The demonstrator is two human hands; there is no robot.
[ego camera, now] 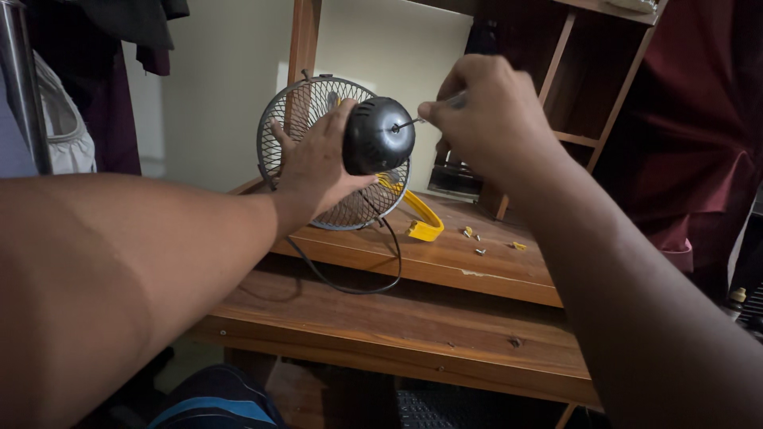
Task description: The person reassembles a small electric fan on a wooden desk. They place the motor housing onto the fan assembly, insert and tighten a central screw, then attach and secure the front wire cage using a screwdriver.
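A small desk fan stands on a wooden desk (445, 262), its back facing me. My left hand (318, 167) is spread flat against the fan's wire grille (294, 111), beside the round black motor housing (380, 137). My right hand (493, 115) is closed around a screwdriver (409, 122), whose thin metal tip touches the back of the motor housing. Behind the grille a yellow fan part (421, 218) shows, resting on the desk. A black power cord (350, 282) hangs from the fan over the desk's edge.
Several small screws and a yellow bit (485, 240) lie on the desk to the right of the fan. Wooden shelving (588, 87) rises behind. Dark red cloth (699, 135) hangs at the right, clothes and a bag (63, 127) at the left.
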